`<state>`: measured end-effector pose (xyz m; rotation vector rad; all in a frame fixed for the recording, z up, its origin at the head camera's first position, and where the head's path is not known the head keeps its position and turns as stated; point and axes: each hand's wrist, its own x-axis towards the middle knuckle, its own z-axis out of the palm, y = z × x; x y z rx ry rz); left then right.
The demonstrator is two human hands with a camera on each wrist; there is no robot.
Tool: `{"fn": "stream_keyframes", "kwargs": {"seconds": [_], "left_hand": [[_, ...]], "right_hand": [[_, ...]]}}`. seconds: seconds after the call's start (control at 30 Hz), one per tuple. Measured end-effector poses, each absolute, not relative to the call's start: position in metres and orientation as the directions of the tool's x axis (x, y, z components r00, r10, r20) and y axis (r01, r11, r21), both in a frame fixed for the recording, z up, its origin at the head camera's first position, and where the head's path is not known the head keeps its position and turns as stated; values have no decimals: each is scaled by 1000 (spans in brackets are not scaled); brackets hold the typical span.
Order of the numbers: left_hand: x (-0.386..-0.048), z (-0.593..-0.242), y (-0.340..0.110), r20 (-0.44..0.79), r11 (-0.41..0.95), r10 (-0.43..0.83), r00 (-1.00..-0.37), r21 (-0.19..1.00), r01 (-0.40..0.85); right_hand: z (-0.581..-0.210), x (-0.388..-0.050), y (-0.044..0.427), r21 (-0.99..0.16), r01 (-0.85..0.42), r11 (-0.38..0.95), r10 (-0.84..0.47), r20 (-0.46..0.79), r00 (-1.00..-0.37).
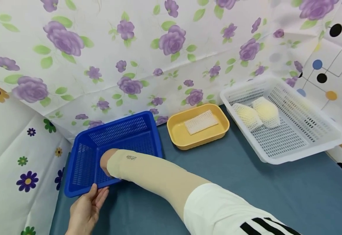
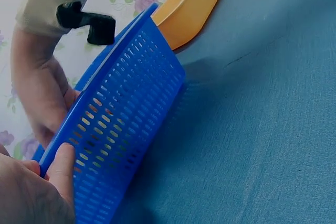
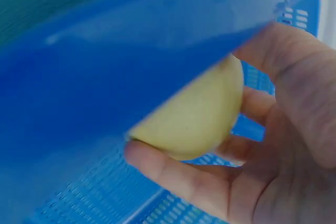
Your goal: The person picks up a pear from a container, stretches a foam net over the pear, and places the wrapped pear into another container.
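Near its front left corner, the blue basket (image 1: pixel 81 169) has its rim pinched by my left hand (image 1: pixel 85 209), thumb on top and fingers beneath. My right hand (image 1: pixel 107 161) reaches over the front rim down into this basket, mostly hidden behind the sleeved forearm in the head view. In the right wrist view, its fingers and thumb curl round a pale yellow, round fruit (image 3: pixel 197 116). Part of the fruit is covered by the basket's blue rim (image 3: pixel 131 61); its exact kind cannot be told.
Right of the blue basket stands a yellow tray (image 1: pixel 173 137) with a flat white foam net (image 1: pixel 201 122) in it. Farther right, a white basket (image 1: pixel 294 147) holds two pale yellow fruits (image 1: pixel 266 111) in foam nets. Flowered cloth (image 1: pixel 147 49) hangs behind the blue-green tabletop (image 1: pixel 217 163).
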<state>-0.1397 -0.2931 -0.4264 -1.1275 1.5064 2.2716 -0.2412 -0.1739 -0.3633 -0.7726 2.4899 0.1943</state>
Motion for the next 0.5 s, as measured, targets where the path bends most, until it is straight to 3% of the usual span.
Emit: {"fn": "stream_keyframes", "kwargs": {"seconds": [0.1,0.23,0.5], "left_hand": [[-136,-431,-292,-689,-484,-231,-686,694,-533],[-136,-432,-289,-701,-531,-178,-691,659,-532],[-136,-423,-295,-692,-619,-150,-707,623,-479]], "right_hand": [[-369,-248,-170,-42,-531,846,-469,-532,-705],[-370,-266,-148,-229,-409,883,-467,-516,-718],[-346,-288,-76,-597,-307,741,-554,-285,-782]]}}
